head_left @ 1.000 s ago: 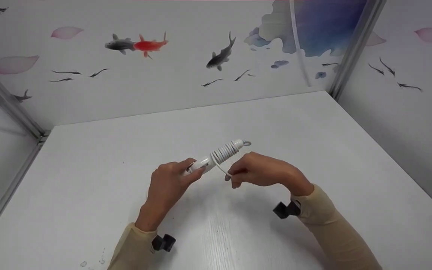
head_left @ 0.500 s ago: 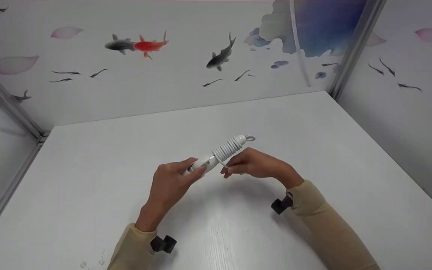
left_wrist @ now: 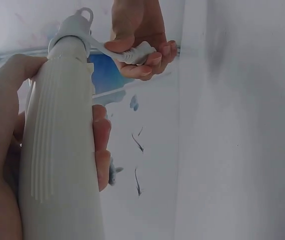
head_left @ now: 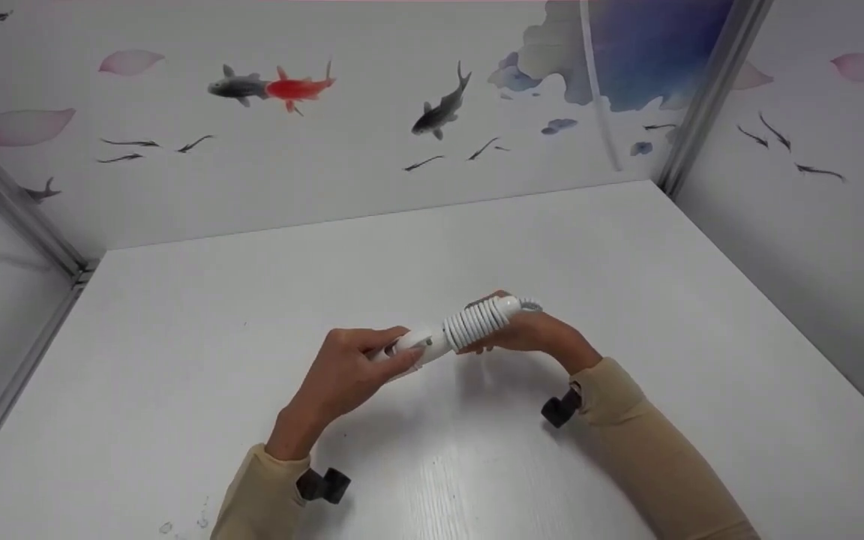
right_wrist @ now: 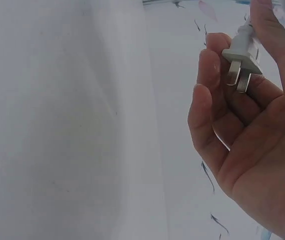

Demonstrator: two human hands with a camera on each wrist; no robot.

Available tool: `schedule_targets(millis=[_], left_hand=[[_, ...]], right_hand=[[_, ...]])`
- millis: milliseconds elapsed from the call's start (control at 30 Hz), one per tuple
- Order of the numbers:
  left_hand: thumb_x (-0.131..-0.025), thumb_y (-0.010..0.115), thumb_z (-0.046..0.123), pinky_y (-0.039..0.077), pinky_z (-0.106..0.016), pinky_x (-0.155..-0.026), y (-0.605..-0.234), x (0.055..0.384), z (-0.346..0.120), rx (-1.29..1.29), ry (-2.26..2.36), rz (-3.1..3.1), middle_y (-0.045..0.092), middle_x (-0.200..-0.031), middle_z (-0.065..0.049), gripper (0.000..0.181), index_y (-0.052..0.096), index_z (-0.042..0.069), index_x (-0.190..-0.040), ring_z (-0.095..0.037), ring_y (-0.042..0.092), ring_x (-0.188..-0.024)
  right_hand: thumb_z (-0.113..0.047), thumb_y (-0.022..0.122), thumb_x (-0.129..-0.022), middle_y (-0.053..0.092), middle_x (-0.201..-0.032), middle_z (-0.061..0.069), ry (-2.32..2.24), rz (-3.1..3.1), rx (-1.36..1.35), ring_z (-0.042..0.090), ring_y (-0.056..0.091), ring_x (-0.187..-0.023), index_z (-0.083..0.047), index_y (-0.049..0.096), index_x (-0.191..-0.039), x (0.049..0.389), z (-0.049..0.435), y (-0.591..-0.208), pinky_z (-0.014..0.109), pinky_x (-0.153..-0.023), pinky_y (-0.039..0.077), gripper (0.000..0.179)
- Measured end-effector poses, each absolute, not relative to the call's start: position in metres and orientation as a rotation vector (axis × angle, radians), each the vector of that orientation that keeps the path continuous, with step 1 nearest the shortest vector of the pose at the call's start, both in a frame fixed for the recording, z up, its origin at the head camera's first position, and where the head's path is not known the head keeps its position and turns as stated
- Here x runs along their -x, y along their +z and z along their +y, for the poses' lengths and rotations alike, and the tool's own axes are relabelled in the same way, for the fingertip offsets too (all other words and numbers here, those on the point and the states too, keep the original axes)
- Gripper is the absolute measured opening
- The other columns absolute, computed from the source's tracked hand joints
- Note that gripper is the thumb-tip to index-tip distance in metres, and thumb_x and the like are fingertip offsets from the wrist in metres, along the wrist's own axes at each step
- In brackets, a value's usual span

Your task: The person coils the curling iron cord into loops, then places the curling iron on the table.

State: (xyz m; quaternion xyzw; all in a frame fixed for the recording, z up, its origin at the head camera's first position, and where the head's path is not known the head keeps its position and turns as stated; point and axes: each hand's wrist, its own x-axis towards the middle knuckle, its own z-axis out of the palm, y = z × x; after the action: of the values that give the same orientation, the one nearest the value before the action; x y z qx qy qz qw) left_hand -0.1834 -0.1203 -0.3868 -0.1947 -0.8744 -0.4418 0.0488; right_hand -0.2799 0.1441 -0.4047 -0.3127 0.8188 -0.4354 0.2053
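Observation:
A white hair straightener [head_left: 432, 341], its cord [head_left: 475, 323] wound in several turns round the handle, is held tilted above the table. My left hand [head_left: 346, 371] grips its body at the left end, thumb on the near side. Past the coiled end, my right hand [head_left: 541, 334] is partly hidden behind it in the head view. The right wrist view shows a two-pronged plug [right_wrist: 241, 52] pinched between thumb and fingers, prongs pointing toward the palm. In the left wrist view, a free length of cord [left_wrist: 102, 48] runs from the handle to the right hand.
A white table [head_left: 214, 315] lies under both hands. Behind it stands a back wall [head_left: 357, 172] printed with fish and petals, and side walls [head_left: 814, 225] close in on left and right.
The right hand has gone from in front of the coiled cord to behind it, carrying the cord's end. The straightener has shifted slightly right and down in the left hand.

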Motion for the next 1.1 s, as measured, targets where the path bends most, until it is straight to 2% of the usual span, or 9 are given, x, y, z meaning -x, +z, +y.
schedule_targets(millis=[167,267,367,567,800,967,1100], left_hand=[[-0.090,0.074,0.034,0.048,-0.020,-0.064,-0.388,0.184,-0.123,0.766,-1.269,-2.687,0.077,-0.091,0.005,0.026,0.078,0.019,-0.111,-0.006,0.060,-0.072],[-0.090,0.074,0.034,0.045,-0.019,-0.061,-0.390,0.184,-0.123,0.866,-1.202,-2.713,0.075,-0.084,0.010,0.022,0.079,0.024,-0.108,-0.003,0.055,-0.067],[-0.090,0.074,0.036,0.043,-0.018,-0.059,-0.392,0.184,-0.122,0.957,-1.133,-2.745,0.074,-0.083,0.012,0.021,0.079,0.025,-0.107,-0.001,0.052,-0.064],[-0.088,0.075,0.039,0.042,-0.017,-0.059,-0.392,0.181,-0.118,1.128,-1.007,-2.812,0.075,-0.081,0.011,0.024,0.080,0.024,-0.107,0.002,0.051,-0.062],[-0.085,0.078,0.037,0.039,-0.015,-0.057,-0.396,0.182,-0.121,1.140,-0.873,-2.857,0.072,-0.078,0.010,0.023,0.080,0.026,-0.106,0.002,0.046,-0.061],[-0.084,0.079,0.036,0.041,-0.015,-0.057,-0.397,0.181,-0.120,1.171,-0.715,-2.847,0.072,-0.075,0.008,0.020,0.081,0.025,-0.101,0.000,0.046,-0.060],[-0.084,0.078,0.037,0.038,-0.016,-0.055,-0.399,0.182,-0.117,1.155,-0.600,-2.864,0.070,-0.072,0.009,0.022,0.081,0.024,-0.101,0.000,0.042,-0.059]], right_hand=[[-0.005,0.075,-0.084,0.072,-0.088,0.008,-1.193,2.241,1.022,0.008,0.057,-0.073,-0.001,0.075,-0.099,0.281,0.145,-0.404,0.024,-0.069,0.050,0.015],[-0.012,0.077,-0.085,0.072,-0.092,0.001,-1.127,2.244,0.949,0.008,0.056,-0.074,-0.010,0.078,-0.099,0.284,0.149,-0.405,0.023,-0.069,0.048,0.014],[-0.017,0.078,-0.085,0.070,-0.089,-0.003,-1.052,2.219,0.950,0.010,0.054,-0.071,-0.017,0.078,-0.097,0.285,0.154,-0.401,0.029,-0.068,0.050,0.012],[-0.022,0.079,-0.086,0.069,-0.084,0.000,-0.896,2.162,1.045,0.010,0.057,-0.067,-0.012,0.076,-0.102,0.276,0.160,-0.383,0.043,-0.069,0.056,0.019],[-0.025,0.080,-0.085,0.067,-0.078,-0.002,-0.779,2.243,1.038,0.008,0.060,-0.068,-0.011,0.076,-0.102,0.266,0.149,-0.378,0.024,-0.066,0.049,0.023],[-0.026,0.080,-0.085,0.069,-0.079,-0.002,-0.759,2.266,1.014,0.007,0.060,-0.069,-0.010,0.076,-0.103,0.264,0.143,-0.386,0.024,-0.066,0.049,0.024],[-0.025,0.080,-0.085,0.069,-0.078,-0.001,-0.787,2.310,0.941,0.008,0.060,-0.068,-0.013,0.075,-0.101,0.260,0.140,-0.387,0.026,-0.066,0.049,0.021]])
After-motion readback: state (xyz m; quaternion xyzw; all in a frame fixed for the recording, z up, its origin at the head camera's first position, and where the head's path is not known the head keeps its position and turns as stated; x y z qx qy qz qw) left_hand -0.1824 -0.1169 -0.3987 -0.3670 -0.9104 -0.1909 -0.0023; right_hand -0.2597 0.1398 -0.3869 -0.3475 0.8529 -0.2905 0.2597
